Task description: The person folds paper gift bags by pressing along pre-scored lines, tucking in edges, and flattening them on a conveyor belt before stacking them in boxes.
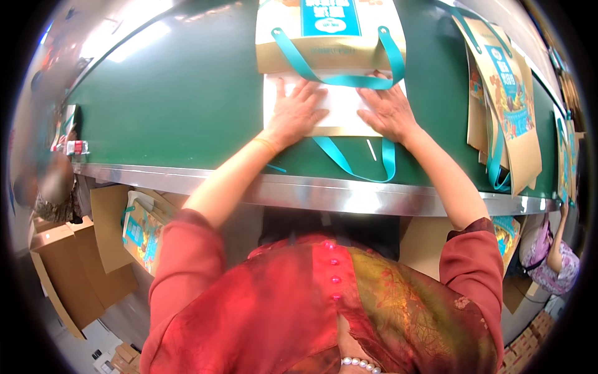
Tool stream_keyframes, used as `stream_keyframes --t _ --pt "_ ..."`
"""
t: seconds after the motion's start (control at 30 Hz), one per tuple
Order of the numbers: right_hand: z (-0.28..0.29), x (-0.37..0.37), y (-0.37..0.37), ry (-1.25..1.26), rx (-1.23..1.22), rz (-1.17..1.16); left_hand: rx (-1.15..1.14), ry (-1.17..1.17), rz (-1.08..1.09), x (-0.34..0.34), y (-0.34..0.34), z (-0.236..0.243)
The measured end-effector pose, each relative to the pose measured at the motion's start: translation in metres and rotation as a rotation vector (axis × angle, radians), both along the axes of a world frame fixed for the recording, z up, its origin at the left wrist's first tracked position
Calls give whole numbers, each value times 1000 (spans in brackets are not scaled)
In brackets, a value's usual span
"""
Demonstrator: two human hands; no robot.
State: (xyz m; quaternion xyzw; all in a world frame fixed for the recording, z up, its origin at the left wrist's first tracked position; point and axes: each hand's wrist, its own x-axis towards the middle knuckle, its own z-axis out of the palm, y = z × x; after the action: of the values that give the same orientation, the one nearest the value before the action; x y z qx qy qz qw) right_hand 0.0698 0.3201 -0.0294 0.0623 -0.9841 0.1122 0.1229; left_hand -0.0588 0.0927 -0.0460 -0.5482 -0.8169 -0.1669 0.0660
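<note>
A gold paper bag (330, 53) with a teal printed panel lies at the top middle, its white inner panel (339, 112) facing up nearer me. My left hand (298, 106) rests spread on the left of the white panel. My right hand (383, 109) lies spread on its right side, some fingertips near or under the upper teal ribbon handle (339, 80). A second teal handle (352, 172) loops out below the panel onto the green table (180, 93). A thin white strip (372, 149) and a small blue strip (278, 167) lie nearby.
Stacked bags (511, 106) lie at the right, more (564, 156) beyond. A metal edge (293, 194) runs along the table's front. Below are cardboard boxes (84, 268) and bags (140, 230). Co-workers are at far left (56, 181) and far right (554, 262). Small items (76, 147) sit at the left.
</note>
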Motion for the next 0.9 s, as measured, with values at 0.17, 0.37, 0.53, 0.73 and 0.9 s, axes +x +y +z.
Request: stream_keyframes --t 0.17,0.37,0.53,0.73,0.9 --pt "0 2 0 28 -13 -23 244 158 -10 2 -2 7" --pt "-3 -1 2 -65 -55 -80 201 147 -298 12 -22 25" --pt "-7 -1 5 91 -107 -36 1 261 -373 16 -22 22" --pt "10 22 -6 199 -271 -12 -54 628 -389 31 -17 26" --pt "29 50 -23 389 93 190 -101 632 -230 53 -12 34"
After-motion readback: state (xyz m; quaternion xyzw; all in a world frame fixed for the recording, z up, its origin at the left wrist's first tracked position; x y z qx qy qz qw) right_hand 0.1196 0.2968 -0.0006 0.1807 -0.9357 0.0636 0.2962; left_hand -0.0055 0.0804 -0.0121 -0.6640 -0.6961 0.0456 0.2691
